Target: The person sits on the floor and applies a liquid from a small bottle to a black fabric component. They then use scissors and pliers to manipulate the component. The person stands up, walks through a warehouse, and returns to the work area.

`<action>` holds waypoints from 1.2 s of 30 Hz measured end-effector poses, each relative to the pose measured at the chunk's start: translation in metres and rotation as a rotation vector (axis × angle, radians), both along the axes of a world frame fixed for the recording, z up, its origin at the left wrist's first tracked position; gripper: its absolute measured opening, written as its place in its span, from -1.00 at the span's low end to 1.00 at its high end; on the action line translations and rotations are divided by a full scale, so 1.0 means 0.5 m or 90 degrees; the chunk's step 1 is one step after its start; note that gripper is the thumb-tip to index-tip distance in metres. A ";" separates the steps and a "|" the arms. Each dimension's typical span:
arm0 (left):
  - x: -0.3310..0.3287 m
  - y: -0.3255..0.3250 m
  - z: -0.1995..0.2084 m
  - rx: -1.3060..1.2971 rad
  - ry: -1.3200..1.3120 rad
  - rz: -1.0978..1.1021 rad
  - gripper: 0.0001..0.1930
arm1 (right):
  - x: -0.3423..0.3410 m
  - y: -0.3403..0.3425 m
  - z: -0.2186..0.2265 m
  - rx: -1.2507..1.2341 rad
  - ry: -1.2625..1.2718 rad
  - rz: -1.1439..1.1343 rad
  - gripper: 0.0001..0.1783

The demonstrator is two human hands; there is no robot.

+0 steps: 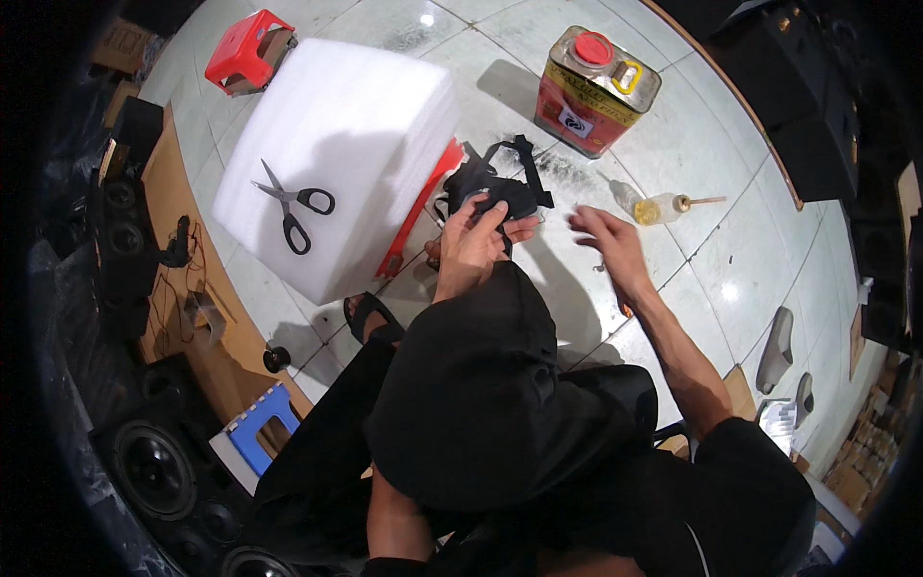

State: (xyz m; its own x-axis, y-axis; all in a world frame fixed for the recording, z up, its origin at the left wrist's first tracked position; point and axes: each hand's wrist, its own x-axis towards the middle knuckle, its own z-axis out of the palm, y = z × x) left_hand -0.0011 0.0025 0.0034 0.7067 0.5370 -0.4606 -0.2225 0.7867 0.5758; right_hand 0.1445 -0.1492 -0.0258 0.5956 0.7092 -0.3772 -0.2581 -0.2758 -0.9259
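Observation:
My left hand (467, 255) is closed on a black strapped item (500, 195), its thumb and fingers pressed against it. Loose black straps stick out from the item's far side; its exact kind I cannot make out. A little to the right, apart from it, my right hand (613, 248) is open, its fingers pointing left with nothing visible in them. Right of that hand, a small clear bottle of yellowish liquid (656, 209) lies on the tiles, a thin stick at its neck. A large dark fabric shape (471, 394) covers part of my left forearm.
A white foam block (336, 135) stands at the left with black-handled scissors (288, 204) on top. Beyond it is a red stool (248, 50). A rectangular tin (588, 120) with a red cap stands farther ahead. Speakers (159, 466) line the left; grey slippers (777, 348) lie right.

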 end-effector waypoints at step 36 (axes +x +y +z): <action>-0.032 0.004 -0.002 -0.012 -0.166 0.057 -0.24 | -0.037 0.153 0.024 0.310 -0.967 0.257 -0.55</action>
State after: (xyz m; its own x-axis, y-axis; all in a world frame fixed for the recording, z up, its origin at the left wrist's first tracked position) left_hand -0.0168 0.0046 0.0025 0.7530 0.5953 -0.2804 -0.4300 0.7678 0.4750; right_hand 0.1261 -0.0729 -0.0136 -0.0522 0.7707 0.6351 0.9233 0.2796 -0.2634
